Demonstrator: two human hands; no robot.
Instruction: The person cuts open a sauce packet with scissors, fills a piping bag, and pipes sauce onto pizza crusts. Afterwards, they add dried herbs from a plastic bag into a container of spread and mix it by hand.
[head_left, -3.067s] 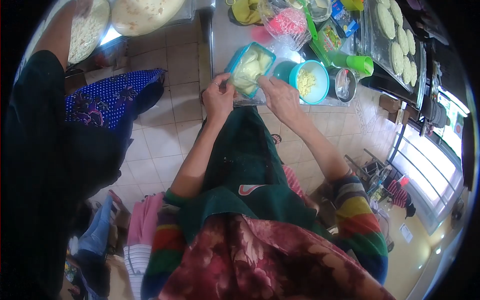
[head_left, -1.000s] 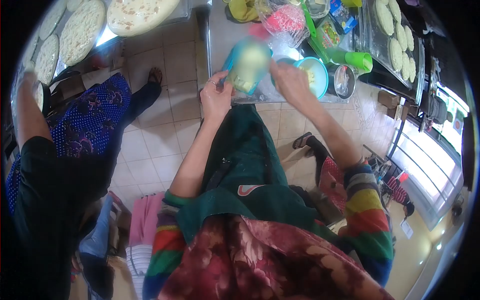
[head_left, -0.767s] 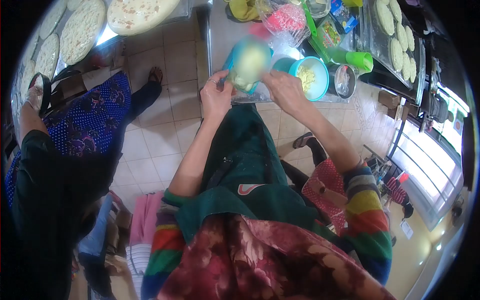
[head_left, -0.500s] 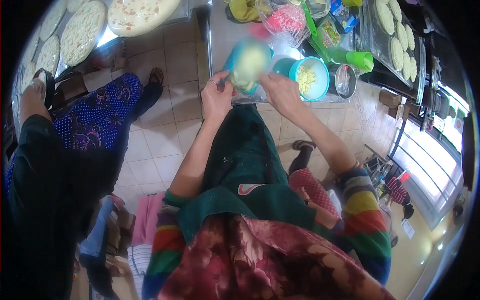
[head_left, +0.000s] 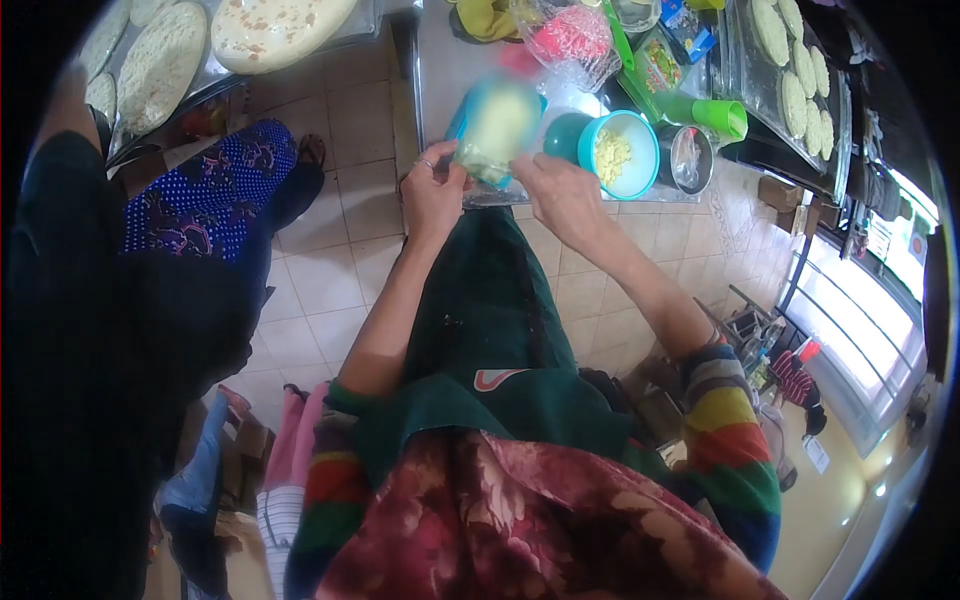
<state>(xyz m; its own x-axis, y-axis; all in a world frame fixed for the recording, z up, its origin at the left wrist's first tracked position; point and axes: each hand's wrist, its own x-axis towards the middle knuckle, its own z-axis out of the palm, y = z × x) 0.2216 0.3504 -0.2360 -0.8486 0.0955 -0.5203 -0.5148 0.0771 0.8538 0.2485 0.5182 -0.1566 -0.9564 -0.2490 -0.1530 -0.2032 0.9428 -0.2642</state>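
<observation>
A: Class of premises?

B: Kitchen, bakery-like, shared by several people.

A: Evidence, itemised?

B: Table (head_left: 435, 80), one, grey and shiny-topped, bearing a teal tub (head_left: 462, 122) and a teal bowl (head_left: 654, 180), both with pale food. Flat rounds (head_left: 160, 68), dough-like, several, upper left. Pale ovals (head_left: 793, 105), also dough-like, on a tray (head_left: 748, 92), upper right. Green apron (head_left: 500, 410), one, worn.

A: Room fittings?

B: Floor (head_left: 320, 275), light tile. Window (head_left: 850, 325), bright, barred, right side. Co-worker (head_left: 180, 310), dark-clothed, beside the flat rounds.
</observation>
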